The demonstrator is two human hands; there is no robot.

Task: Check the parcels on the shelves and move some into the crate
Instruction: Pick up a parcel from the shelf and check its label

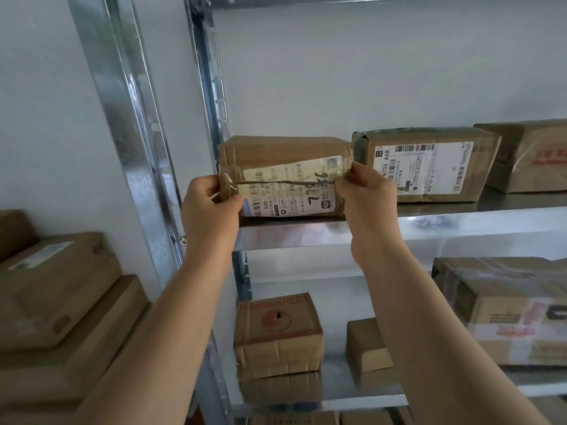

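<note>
A taped brown cardboard parcel (283,176) with a white shipping label and handwritten black digits stands at the left end of the upper metal shelf (429,227). My left hand (210,208) grips its left edge, thumb on the front face. My right hand (365,194) pinches its right edge at the label's corner. Both arms reach up from below. No crate is in view.
A second labelled parcel (426,165) sits right beside the held one, a third (530,156) farther right. Below, on the lower shelf, stand a box with a red logo (277,332), a small box (366,346) and a large taped box (509,311). Stacked flat boxes (58,302) fill the left rack. Metal uprights (211,118) stand close on the left.
</note>
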